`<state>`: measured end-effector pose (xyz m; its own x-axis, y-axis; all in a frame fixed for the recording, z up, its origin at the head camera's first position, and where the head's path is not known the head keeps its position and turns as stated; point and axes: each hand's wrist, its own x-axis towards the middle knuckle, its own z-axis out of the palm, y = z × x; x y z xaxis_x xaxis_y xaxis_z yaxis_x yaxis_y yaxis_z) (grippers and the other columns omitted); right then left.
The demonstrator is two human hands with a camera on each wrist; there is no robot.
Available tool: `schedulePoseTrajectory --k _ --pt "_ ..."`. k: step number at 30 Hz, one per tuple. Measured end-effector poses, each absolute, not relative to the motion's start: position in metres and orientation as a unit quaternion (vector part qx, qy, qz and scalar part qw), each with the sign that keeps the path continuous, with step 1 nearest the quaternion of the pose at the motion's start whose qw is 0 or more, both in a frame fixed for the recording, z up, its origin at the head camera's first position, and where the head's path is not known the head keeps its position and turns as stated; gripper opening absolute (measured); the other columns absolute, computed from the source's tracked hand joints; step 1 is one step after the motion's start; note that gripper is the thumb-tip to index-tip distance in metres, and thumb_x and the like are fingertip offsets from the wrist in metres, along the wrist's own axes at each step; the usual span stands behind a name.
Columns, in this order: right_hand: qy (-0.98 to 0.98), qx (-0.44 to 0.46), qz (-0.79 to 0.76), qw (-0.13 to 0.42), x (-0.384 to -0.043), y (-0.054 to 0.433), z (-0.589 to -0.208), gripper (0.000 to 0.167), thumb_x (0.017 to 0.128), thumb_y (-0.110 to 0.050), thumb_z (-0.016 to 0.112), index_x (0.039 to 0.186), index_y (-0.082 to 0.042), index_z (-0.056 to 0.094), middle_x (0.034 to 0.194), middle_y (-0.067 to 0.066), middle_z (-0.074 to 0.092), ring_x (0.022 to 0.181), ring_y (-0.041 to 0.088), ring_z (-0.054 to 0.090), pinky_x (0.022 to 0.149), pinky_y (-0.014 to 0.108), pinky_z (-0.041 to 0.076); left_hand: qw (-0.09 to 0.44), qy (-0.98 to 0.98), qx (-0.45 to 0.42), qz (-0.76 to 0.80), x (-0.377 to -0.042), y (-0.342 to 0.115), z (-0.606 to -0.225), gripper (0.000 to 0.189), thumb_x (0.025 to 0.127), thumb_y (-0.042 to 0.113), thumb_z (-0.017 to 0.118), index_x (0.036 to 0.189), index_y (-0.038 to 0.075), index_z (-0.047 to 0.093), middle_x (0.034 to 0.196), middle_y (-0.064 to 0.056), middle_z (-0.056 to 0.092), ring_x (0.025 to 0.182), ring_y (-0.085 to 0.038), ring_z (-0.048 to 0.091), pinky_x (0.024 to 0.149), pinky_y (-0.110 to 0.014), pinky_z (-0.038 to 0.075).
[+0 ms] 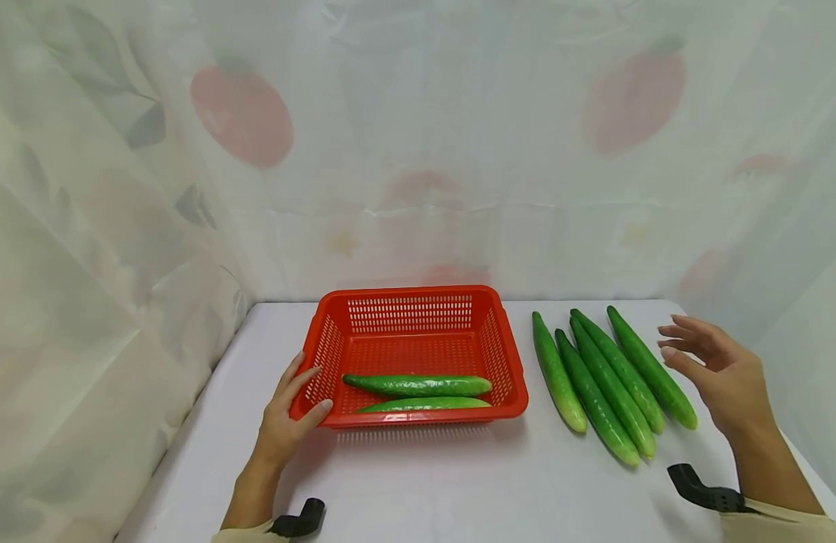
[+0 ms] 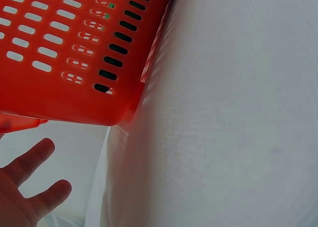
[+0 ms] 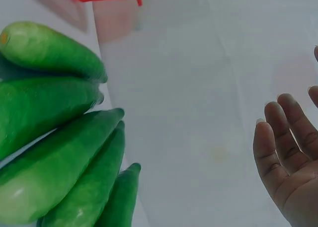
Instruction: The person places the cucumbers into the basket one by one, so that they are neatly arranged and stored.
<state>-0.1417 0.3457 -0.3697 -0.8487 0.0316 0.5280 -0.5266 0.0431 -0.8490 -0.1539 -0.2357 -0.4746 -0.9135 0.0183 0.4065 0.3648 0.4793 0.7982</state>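
Observation:
My left hand (image 1: 282, 422) rests on the left rim of a red plastic basket (image 1: 418, 299), its thumb and a finger lying over the edge. In the left wrist view two straight, spread fingers (image 2: 32, 160) show beside the perforated wall. Inside the basket, along its near side, lie a cucumber (image 1: 418, 386) and a second cucumber (image 1: 425, 405), partly hidden by the front rim. Holding nothing, my right hand (image 1: 726, 377) hovers right of several loose cucumbers, the nearest being the rightmost cucumber (image 1: 652, 366). Its fingers look relaxed in the right wrist view.
The loose cucumbers lie side by side, slanting, on the white table (image 1: 425, 490) to the right of the basket. A patterned curtain (image 1: 425, 151) hangs behind the table, with another sheet (image 1: 85, 302) along the left side.

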Motion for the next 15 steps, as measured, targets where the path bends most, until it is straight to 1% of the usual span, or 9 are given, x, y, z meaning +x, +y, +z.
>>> schedulePoseTrajectory --k 4,10,12,15 --pt "-0.719 0.141 0.643 0.221 -0.141 0.352 -0.377 0.05 0.083 0.022 0.058 0.131 0.008 0.053 0.11 0.004 0.068 0.097 0.011 0.064 0.078 0.015 0.048 0.174 -0.843 -0.118 -0.496 -0.154 -0.236 -0.474 0.054 0.084 0.015 0.073 0.134 0.004 0.055 0.156 -0.004 0.025 0.137 -0.03 0.029 0.092 -0.012 0.035" --pt "-0.824 0.043 0.513 0.235 -0.139 0.361 -0.389 0.049 0.089 0.003 0.065 0.136 -0.006 0.054 0.109 -0.011 0.065 0.101 0.0 0.057 0.079 0.008 0.041 0.175 -0.842 -0.115 -0.497 -0.154 -0.236 -0.474 0.054 0.083 0.016 0.074 0.134 0.006 0.056 0.156 -0.002 0.026 0.138 -0.028 0.028 0.092 -0.012 0.035" --pt "-0.833 0.023 0.5 0.235 -0.139 0.364 -0.393 0.049 0.09 -0.001 0.066 0.137 -0.008 0.054 0.109 -0.014 0.065 0.102 -0.001 0.056 0.079 0.008 0.039 0.177 -0.843 -0.119 -0.494 -0.154 -0.235 -0.474 0.054 0.083 0.016 0.074 0.134 0.005 0.056 0.156 -0.003 0.026 0.138 -0.029 0.027 0.092 -0.012 0.035" --pt "-0.832 0.009 0.501 0.237 -0.14 0.368 -0.399 0.048 0.09 -0.003 0.067 0.136 -0.01 0.055 0.108 -0.016 0.064 0.102 -0.001 0.055 0.078 0.008 0.038 0.178 -0.843 -0.122 -0.494 -0.153 -0.235 -0.474 0.054 0.083 0.016 0.073 0.133 0.004 0.056 0.156 -0.004 0.026 0.138 -0.03 0.027 0.092 -0.012 0.035"
